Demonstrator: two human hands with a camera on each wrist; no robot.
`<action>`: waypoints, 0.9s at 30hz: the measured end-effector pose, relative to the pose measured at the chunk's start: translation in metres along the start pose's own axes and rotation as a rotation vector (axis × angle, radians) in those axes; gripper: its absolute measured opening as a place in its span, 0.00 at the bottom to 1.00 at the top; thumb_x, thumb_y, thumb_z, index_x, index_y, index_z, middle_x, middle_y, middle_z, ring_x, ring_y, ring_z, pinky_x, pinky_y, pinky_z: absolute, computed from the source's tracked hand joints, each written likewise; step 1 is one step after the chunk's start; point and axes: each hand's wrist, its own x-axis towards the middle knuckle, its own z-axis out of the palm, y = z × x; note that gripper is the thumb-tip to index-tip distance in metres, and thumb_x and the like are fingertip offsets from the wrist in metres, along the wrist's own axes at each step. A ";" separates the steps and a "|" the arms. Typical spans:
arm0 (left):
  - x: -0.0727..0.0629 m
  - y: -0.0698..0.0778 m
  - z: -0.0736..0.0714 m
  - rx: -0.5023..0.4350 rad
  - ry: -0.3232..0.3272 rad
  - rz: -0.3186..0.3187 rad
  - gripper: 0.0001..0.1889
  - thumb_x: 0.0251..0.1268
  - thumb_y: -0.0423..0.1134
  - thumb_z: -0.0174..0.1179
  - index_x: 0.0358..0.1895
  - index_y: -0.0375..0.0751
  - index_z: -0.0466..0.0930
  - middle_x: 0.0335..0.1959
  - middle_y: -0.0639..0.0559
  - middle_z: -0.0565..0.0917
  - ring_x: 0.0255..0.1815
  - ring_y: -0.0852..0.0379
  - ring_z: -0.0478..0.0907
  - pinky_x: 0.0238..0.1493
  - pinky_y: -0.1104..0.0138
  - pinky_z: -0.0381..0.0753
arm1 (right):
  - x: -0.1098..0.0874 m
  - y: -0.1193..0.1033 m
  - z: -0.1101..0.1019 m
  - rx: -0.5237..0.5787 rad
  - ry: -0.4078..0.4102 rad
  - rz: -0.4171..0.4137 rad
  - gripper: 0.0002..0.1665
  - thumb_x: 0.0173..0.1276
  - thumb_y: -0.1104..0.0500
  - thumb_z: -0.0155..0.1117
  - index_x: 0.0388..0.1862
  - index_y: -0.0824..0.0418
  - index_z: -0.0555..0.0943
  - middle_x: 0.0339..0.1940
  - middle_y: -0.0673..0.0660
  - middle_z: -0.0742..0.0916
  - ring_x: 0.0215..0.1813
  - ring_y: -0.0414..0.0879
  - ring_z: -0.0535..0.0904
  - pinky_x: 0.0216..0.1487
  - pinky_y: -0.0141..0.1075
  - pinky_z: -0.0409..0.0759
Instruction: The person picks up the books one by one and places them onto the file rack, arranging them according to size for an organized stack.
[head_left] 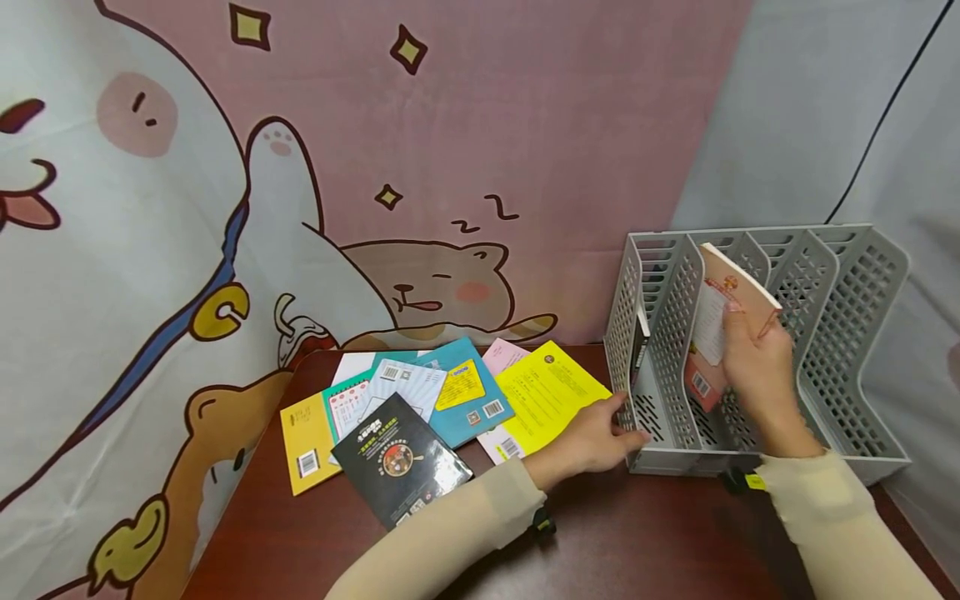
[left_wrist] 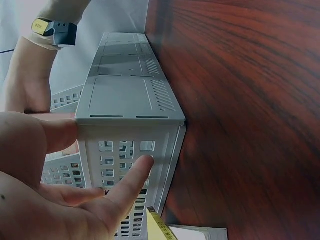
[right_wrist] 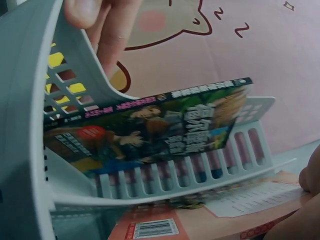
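Note:
My right hand holds a peach-and-red book by its right side, tilted, with its lower end inside the second compartment from the left of a grey file rack. My left hand grips the rack's front left corner, thumb on the inner side and fingers along the perforated outer wall. A thin dark book with a colourful cover leans in the leftmost compartment. In the right wrist view, the peach book's barcode end lies beyond the divider from it.
Left of the rack, several books overlap on the dark red table: a yellow one, a blue one, a black one and an orange-yellow one. A cartoon-printed cloth hangs behind.

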 end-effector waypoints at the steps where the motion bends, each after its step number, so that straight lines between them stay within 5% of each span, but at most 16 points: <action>1: 0.000 0.000 0.000 0.000 0.001 0.001 0.43 0.76 0.52 0.71 0.89 0.55 0.62 0.54 0.53 0.87 0.40 0.68 0.80 0.43 0.75 0.81 | 0.000 0.000 0.002 -0.009 -0.002 0.002 0.33 0.88 0.38 0.52 0.75 0.60 0.79 0.41 0.39 0.83 0.37 0.27 0.81 0.32 0.21 0.79; 10: 0.000 0.002 -0.001 0.005 0.002 -0.006 0.43 0.76 0.52 0.71 0.89 0.54 0.62 0.53 0.53 0.87 0.40 0.68 0.80 0.45 0.74 0.81 | 0.000 0.005 0.014 -0.049 -0.011 -0.012 0.32 0.86 0.37 0.53 0.68 0.61 0.82 0.36 0.41 0.83 0.33 0.32 0.79 0.29 0.24 0.77; 16: 0.000 0.000 -0.002 0.022 0.007 0.003 0.43 0.76 0.52 0.71 0.89 0.53 0.63 0.60 0.50 0.88 0.41 0.68 0.80 0.48 0.74 0.81 | 0.000 0.013 0.021 -0.074 -0.055 -0.039 0.36 0.87 0.40 0.53 0.78 0.64 0.77 0.63 0.67 0.88 0.42 0.25 0.76 0.42 0.21 0.74; 20: 0.001 -0.001 -0.002 0.021 0.006 0.001 0.43 0.75 0.52 0.71 0.88 0.55 0.63 0.58 0.50 0.88 0.40 0.68 0.80 0.48 0.74 0.81 | -0.001 0.016 0.022 -0.084 -0.085 -0.036 0.38 0.88 0.39 0.53 0.82 0.62 0.73 0.72 0.69 0.86 0.50 0.27 0.77 0.50 0.22 0.71; 24: 0.000 0.000 -0.001 0.005 -0.001 -0.011 0.43 0.75 0.53 0.71 0.88 0.56 0.63 0.58 0.50 0.88 0.40 0.67 0.80 0.47 0.73 0.81 | -0.002 0.018 0.024 -0.079 -0.095 -0.055 0.37 0.88 0.41 0.53 0.82 0.64 0.73 0.69 0.70 0.86 0.48 0.29 0.77 0.49 0.25 0.72; 27: 0.000 0.001 -0.001 -0.017 -0.007 -0.025 0.43 0.75 0.53 0.71 0.89 0.58 0.63 0.57 0.51 0.87 0.40 0.66 0.81 0.45 0.73 0.82 | -0.002 0.020 0.025 -0.085 -0.096 -0.085 0.35 0.88 0.42 0.53 0.77 0.67 0.75 0.55 0.70 0.88 0.34 0.27 0.76 0.39 0.27 0.74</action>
